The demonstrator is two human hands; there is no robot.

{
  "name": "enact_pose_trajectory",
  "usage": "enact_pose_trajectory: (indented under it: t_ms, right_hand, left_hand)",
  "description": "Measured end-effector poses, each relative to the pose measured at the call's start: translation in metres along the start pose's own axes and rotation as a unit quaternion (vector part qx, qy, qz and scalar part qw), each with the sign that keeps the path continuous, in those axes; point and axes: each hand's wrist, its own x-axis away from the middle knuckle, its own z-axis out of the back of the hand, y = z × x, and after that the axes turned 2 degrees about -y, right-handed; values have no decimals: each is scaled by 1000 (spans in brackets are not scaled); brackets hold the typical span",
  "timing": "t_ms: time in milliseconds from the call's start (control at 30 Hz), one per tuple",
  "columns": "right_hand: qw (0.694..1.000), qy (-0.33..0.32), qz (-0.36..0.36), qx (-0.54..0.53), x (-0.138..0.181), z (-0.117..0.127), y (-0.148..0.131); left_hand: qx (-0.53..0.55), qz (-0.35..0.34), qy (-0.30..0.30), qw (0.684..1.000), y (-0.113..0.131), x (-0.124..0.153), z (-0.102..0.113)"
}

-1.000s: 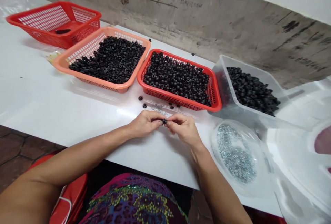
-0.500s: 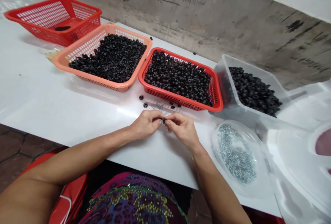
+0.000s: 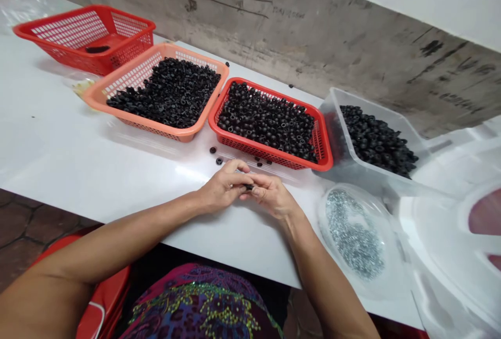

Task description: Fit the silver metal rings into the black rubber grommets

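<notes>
My left hand (image 3: 223, 187) and my right hand (image 3: 270, 195) meet over the white table (image 3: 58, 145), fingertips pressed together on one small black ring-shaped part (image 3: 249, 187). Both hands are closed in a pinch around it. Directly behind them stands a red basket (image 3: 326, 153) full of black ring parts. A few loose black parts (image 3: 218, 161) lie on the table between the hands and that basket.
An orange basket (image 3: 96, 96) of black parts and a nearly empty red basket (image 3: 47, 28) stand at the left rear. At the right are a clear tub (image 3: 336, 104) of black parts, a clear bowl (image 3: 329, 208) of small metal pieces, and white plastic containers (image 3: 450, 240). A concrete wall runs behind.
Both hands have sunk a little toward the table and drawn closer together, still pinching the small black part. The left thumb now lies over it.
</notes>
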Motion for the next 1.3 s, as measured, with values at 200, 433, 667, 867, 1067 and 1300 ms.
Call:
enact_pose_trajectory:
  t_ms: [200,433,667,867,1067,1300]
  right_hand:
    - [999,40,30,9,1,1,4]
    - [993,78,40,84,4,-4,4]
    - [990,110,10,84,1,-7,2]
    - [993,108,-19,-36,2,-1,-6]
    - [990,126,-43,-37,3,-2,-8]
    - [924,306,215,83,31,28,-72]
  left_hand:
    - [119,76,9,990,-1,2,-8]
    - [155,109,-44,981,4,3,-10]
    - [166,121,-54,977,-1,3,-11]
    - [227,161,43,959,-4,-3,-3]
    - [218,209,170,938,-1,-11,13]
    - [200,232,224,925,5,-14,18]
